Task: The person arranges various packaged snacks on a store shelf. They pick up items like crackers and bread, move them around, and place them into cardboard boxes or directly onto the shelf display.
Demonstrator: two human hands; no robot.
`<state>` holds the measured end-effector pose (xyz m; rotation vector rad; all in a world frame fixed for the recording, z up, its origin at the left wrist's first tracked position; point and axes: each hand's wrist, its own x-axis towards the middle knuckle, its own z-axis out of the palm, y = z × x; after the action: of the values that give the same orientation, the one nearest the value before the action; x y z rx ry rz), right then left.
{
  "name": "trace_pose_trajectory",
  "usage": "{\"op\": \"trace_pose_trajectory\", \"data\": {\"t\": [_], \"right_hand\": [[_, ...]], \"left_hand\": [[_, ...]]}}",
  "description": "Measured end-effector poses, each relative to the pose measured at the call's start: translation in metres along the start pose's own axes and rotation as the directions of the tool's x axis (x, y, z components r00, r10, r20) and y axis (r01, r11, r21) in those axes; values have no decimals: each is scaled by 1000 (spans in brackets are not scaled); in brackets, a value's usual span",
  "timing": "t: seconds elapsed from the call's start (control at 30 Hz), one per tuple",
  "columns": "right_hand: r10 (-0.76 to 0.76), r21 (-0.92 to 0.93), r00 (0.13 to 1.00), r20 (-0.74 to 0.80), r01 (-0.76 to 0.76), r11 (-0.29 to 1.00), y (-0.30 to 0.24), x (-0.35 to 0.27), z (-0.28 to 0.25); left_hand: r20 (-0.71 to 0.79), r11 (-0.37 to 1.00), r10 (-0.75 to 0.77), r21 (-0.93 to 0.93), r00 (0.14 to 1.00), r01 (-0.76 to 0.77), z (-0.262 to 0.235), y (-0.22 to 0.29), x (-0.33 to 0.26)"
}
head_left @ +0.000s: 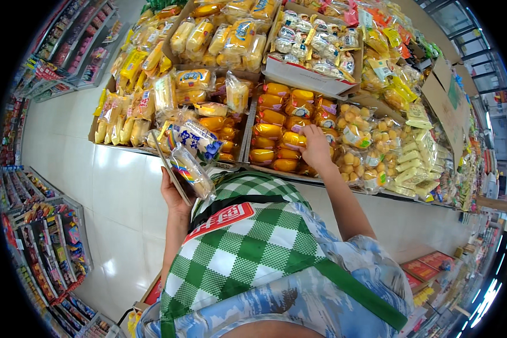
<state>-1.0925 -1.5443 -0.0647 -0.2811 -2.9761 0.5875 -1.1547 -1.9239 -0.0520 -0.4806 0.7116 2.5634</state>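
My left hand (175, 191) grips the edge of a thin flat board (173, 169), which is tilted up. Against the board's right side leans a long clear-wrapped bread (191, 172) with a coloured stripe. A white pack with blue print (196, 138) sits just beyond it; whether it rests on the board I cannot tell. My right hand (316, 147) reaches into a box of wrapped cakes in orange-yellow film. Its bent fingers are closed at the end of one orange-yellow wrapped cake (292, 141), the fingertips partly hidden.
Boxes of wrapped breads (194, 79) and white-wrapped snacks (318, 39) stand behind. Bags of small round cakes (355, 132) and pale green packs (416, 163) lie to the right. A cardboard flap (445, 107) rises at far right. Stocked shelves (50, 242) line the left.
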Motion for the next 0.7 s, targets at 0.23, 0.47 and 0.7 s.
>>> {"op": "trace_pose_trajectory", "data": {"t": [0.23,0.47,0.7], "right_hand": [[-171,99,985,24,168,981,-3,9,-3],[-70,23,998,-4,70,997,10,6,12],[-3,-68,1000,-18,1,998,13,3,4]], "left_hand": [[216,998,61,3,975,-63,22,15,10],[-7,989,114,-91,993,-114,42,-4,73],[-21,991,32,-130,999,-34,38,-2,72]]}}
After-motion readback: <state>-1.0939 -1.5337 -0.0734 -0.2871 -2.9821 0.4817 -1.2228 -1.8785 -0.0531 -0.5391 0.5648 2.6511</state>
